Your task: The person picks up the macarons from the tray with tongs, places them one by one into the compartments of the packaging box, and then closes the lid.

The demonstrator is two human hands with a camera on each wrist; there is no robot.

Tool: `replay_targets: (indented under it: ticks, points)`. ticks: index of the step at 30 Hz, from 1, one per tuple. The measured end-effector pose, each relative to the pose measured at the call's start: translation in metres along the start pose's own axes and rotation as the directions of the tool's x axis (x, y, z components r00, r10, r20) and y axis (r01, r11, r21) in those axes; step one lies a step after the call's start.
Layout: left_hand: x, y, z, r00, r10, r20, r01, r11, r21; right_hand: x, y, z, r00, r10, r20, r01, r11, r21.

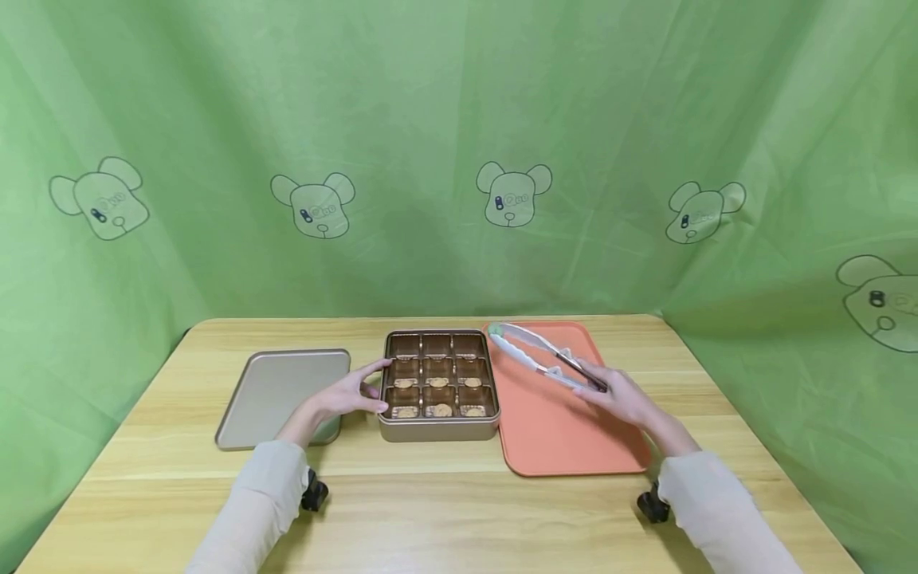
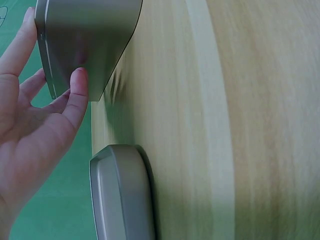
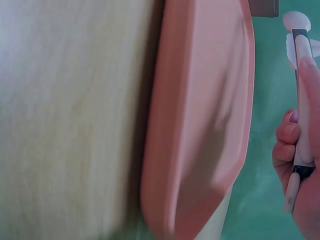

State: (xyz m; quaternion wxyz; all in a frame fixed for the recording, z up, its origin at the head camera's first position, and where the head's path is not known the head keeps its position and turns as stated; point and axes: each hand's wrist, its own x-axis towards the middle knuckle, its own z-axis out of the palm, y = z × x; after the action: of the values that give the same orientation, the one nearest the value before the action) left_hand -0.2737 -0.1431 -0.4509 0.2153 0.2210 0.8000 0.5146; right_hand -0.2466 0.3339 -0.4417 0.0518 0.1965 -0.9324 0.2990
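Observation:
A square metal tin [image 1: 439, 430] holds a brown insert [image 1: 437, 358] divided into three rows of compartments. Round tan cookies [image 1: 438, 383] lie in the middle and front rows; none show in the back row. At the tin's left side, my left hand [image 1: 351, 393] touches the rim and wall with spread fingers and thumb. My right hand [image 1: 620, 395] grips a pair of tongs [image 1: 534, 355] over the orange tray [image 1: 574, 446]. The tongs' far end, near the tin's back right corner, shows a small greenish round shape; I cannot tell whether it is held or part of the tongs.
Left of the tin lies a flat grey metal lid [image 1: 287, 391], partly behind my left forearm. The tray sits right beside the tin on the wooden table [image 1: 430, 518]. A green curtain [image 1: 416, 263] with mouse-head drawings encloses the back and sides.

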Motion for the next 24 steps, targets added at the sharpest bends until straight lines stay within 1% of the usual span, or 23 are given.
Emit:
replay_targets:
  ticks: [2, 8, 16, 24]
  points:
    - [0.0, 0.0, 0.0, 1.0, -0.004, -0.002, 0.004, 1.0, 0.0, 0.0, 0.0, 0.0, 1.0, -0.03, -0.002, 0.03, 0.999, -0.014]
    - [0.0, 0.001, 0.0, 1.0, -0.007, 0.002, 0.007, 1.0, 0.007, -0.002, -0.001, -0.001, 0.997, -0.071, -0.014, 0.071, 0.997, -0.037]
    - [0.0, 0.0, -0.001, 1.0, -0.001, 0.0, 0.001, 1.0, 0.001, -0.002, -0.007, -0.001, 0.997, -0.081, -0.003, 0.081, 0.996, -0.037]
    - [0.0, 0.0, 0.0, 1.0, 0.002, 0.0, -0.002, 1.0, -0.002, 0.004, -0.011, 0.002, 0.997, -0.074, 0.019, 0.074, 0.997, -0.017]
